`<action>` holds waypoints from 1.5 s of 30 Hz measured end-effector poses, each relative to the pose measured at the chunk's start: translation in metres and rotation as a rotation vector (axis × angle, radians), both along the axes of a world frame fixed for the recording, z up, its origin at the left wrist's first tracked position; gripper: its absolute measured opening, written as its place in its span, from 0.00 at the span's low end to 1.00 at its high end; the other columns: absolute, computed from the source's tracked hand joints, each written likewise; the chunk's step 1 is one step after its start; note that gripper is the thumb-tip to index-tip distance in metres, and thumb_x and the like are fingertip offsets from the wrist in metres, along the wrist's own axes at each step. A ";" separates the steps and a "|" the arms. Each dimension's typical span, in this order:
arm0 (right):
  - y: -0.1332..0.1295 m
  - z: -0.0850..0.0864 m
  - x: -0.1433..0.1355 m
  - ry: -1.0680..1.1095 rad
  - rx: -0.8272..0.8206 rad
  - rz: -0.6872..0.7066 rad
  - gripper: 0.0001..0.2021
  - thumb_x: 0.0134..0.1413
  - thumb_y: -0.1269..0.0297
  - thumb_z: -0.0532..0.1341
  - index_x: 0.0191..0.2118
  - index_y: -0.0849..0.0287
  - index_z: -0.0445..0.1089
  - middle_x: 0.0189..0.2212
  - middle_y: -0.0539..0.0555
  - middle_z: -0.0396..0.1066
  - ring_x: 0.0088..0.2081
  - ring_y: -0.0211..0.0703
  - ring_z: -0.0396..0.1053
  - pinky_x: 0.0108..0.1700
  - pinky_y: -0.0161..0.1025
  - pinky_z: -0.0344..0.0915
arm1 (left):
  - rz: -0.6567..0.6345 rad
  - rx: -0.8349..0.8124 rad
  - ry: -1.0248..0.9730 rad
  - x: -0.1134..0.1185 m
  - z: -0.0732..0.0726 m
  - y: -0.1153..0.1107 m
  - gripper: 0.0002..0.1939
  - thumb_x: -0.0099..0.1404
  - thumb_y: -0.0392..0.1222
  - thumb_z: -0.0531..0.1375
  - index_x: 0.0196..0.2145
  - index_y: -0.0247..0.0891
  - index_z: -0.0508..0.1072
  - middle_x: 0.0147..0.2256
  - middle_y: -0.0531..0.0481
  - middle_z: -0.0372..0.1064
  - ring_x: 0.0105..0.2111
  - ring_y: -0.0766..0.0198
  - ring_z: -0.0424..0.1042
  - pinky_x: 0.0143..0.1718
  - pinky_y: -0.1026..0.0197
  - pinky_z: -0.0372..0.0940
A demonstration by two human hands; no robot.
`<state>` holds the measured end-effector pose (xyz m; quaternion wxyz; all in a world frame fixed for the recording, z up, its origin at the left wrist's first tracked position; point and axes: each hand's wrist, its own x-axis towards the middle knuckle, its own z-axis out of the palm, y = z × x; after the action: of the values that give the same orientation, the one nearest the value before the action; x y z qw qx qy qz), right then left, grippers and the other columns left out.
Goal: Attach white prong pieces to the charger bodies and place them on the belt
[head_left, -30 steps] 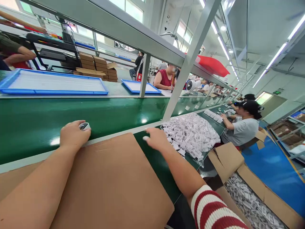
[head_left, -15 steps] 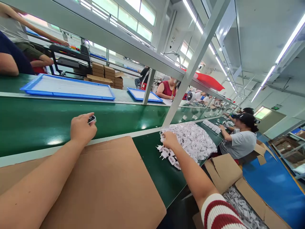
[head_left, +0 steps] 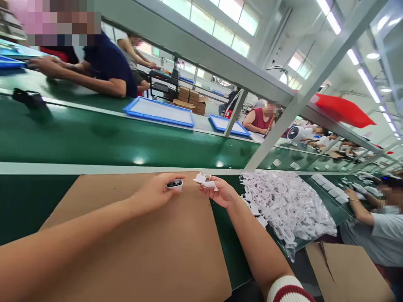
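Cardboard sheet (head_left: 141,247) lies flat on the green counter (head_left: 47,197), under both hands. The left hand (head_left: 155,193) holds a small white housing (head_left: 174,184) with a dark opening. The fingers of this hand are curled around it, and the opening looks toward the right hand. The right hand (head_left: 220,192) holds a small white plug part (head_left: 204,181) between the thumb and the first fingers, just beside the housing but not touching it. The two pieces are above the far edge of the cardboard, with only a narrow gap between them.

To the right of the right fingers lies a large clear bag of white plug parts (head_left: 286,205), open on the counter, and some loose pieces are spilled near the wrist. Beyond both hands runs the green conveyor belt (head_left: 126,138), and on the far side of it are blue trays (head_left: 159,111). Other people work along the line; they are well apart from these hands.

The parts look like hard moulded plastic, so I judge them light and stiff, and a little slippery because the surface is smooth. The plug part seems to have thin prongs that could bend, so it is better to pinch it at the body, not at the prongs. The housing is best held by its sides, leaving the opening free.
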<state>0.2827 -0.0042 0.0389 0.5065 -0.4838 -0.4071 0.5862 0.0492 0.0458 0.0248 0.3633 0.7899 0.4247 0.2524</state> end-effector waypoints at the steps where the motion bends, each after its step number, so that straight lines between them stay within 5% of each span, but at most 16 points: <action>1: 0.000 -0.006 -0.004 -0.016 -0.009 -0.023 0.16 0.38 0.63 0.72 0.37 0.60 0.76 0.35 0.55 0.80 0.36 0.42 0.77 0.43 0.40 0.75 | -0.001 0.011 -0.019 -0.002 -0.007 -0.008 0.30 0.59 0.55 0.58 0.56 0.43 0.77 0.53 0.44 0.77 0.39 0.50 0.80 0.44 0.53 0.75; 5: -0.002 -0.026 -0.012 -0.129 -0.012 -0.102 0.17 0.34 0.61 0.75 0.32 0.58 0.73 0.29 0.50 0.76 0.30 0.38 0.72 0.33 0.34 0.69 | -0.023 0.005 -0.071 -0.006 -0.032 -0.029 0.27 0.63 0.56 0.59 0.57 0.45 0.75 0.55 0.44 0.75 0.51 0.49 0.76 0.51 0.53 0.73; 8: -0.007 -0.034 -0.013 -0.322 0.088 -0.176 0.17 0.35 0.62 0.75 0.32 0.58 0.71 0.26 0.48 0.72 0.26 0.36 0.66 0.27 0.33 0.64 | 0.024 0.017 -0.158 -0.008 -0.045 -0.032 0.37 0.59 0.59 0.65 0.63 0.45 0.68 0.57 0.44 0.72 0.54 0.49 0.74 0.52 0.53 0.73; 11: -0.011 -0.039 -0.014 -0.465 0.153 -0.169 0.19 0.39 0.63 0.71 0.41 0.56 0.70 0.26 0.45 0.70 0.23 0.34 0.63 0.27 0.34 0.64 | 0.024 0.032 -0.135 -0.011 -0.051 -0.029 0.29 0.58 0.61 0.67 0.53 0.44 0.76 0.50 0.46 0.75 0.50 0.49 0.74 0.52 0.53 0.72; 13: -0.012 -0.040 -0.014 -0.513 0.157 -0.126 0.22 0.42 0.64 0.68 0.47 0.55 0.69 0.29 0.45 0.72 0.22 0.32 0.62 0.27 0.34 0.65 | -0.023 0.012 -0.119 -0.012 -0.051 -0.027 0.20 0.63 0.60 0.63 0.45 0.44 0.79 0.46 0.47 0.76 0.47 0.51 0.75 0.50 0.55 0.72; 20: -0.014 -0.036 -0.005 -0.519 0.089 0.019 0.18 0.40 0.65 0.71 0.41 0.55 0.72 0.35 0.51 0.76 0.34 0.41 0.72 0.39 0.39 0.71 | -0.073 -0.057 -0.204 -0.012 -0.047 -0.024 0.18 0.62 0.57 0.65 0.43 0.43 0.78 0.42 0.49 0.76 0.41 0.54 0.74 0.41 0.58 0.71; 24: -0.016 -0.036 -0.006 -0.745 0.254 0.043 0.05 0.49 0.66 0.64 0.34 0.56 0.74 0.35 0.52 0.72 0.33 0.40 0.70 0.37 0.38 0.68 | -0.162 -0.034 -0.206 -0.013 -0.049 -0.020 0.17 0.62 0.57 0.65 0.40 0.42 0.79 0.38 0.48 0.76 0.41 0.54 0.74 0.38 0.58 0.69; 29: -0.017 -0.043 -0.015 -0.837 0.260 -0.014 0.26 0.46 0.64 0.70 0.54 0.54 0.69 0.40 0.51 0.71 0.35 0.40 0.68 0.38 0.38 0.68 | -0.161 0.056 -0.242 -0.012 -0.048 -0.019 0.14 0.63 0.53 0.62 0.37 0.39 0.78 0.37 0.47 0.76 0.39 0.55 0.73 0.39 0.58 0.69; 31: -0.012 -0.049 -0.019 -0.813 0.241 -0.032 0.26 0.47 0.60 0.72 0.53 0.55 0.70 0.39 0.52 0.73 0.34 0.40 0.69 0.37 0.39 0.68 | -0.170 0.077 -0.244 -0.012 -0.047 -0.020 0.14 0.63 0.52 0.62 0.37 0.39 0.78 0.37 0.48 0.76 0.39 0.55 0.73 0.39 0.58 0.69; 36: 0.000 -0.052 -0.029 -0.834 0.443 -0.075 0.05 0.56 0.63 0.66 0.38 0.56 0.77 0.36 0.53 0.77 0.39 0.44 0.71 0.43 0.41 0.68 | -0.217 0.084 -0.233 -0.014 -0.047 -0.021 0.14 0.63 0.51 0.63 0.40 0.42 0.80 0.39 0.49 0.76 0.42 0.55 0.73 0.44 0.57 0.68; 39: -0.011 -0.042 -0.034 -0.770 0.452 -0.199 0.07 0.58 0.63 0.67 0.42 0.56 0.77 0.38 0.52 0.78 0.36 0.41 0.70 0.42 0.41 0.68 | -0.239 0.052 -0.215 -0.016 -0.047 -0.020 0.14 0.63 0.53 0.64 0.41 0.42 0.80 0.40 0.48 0.76 0.42 0.55 0.73 0.44 0.57 0.68; 45: -0.040 -0.032 -0.045 -0.973 0.734 -0.037 0.13 0.61 0.70 0.63 0.50 0.53 0.78 0.41 0.55 0.77 0.42 0.45 0.73 0.45 0.42 0.71 | -0.251 0.050 -0.166 -0.016 -0.046 -0.018 0.15 0.63 0.55 0.62 0.35 0.40 0.80 0.36 0.47 0.73 0.38 0.55 0.72 0.40 0.56 0.66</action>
<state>0.2380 -0.0447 0.0072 0.4062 -0.4971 -0.7587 0.1104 0.0334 0.0275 -0.0215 0.4061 0.8221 0.2844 0.2799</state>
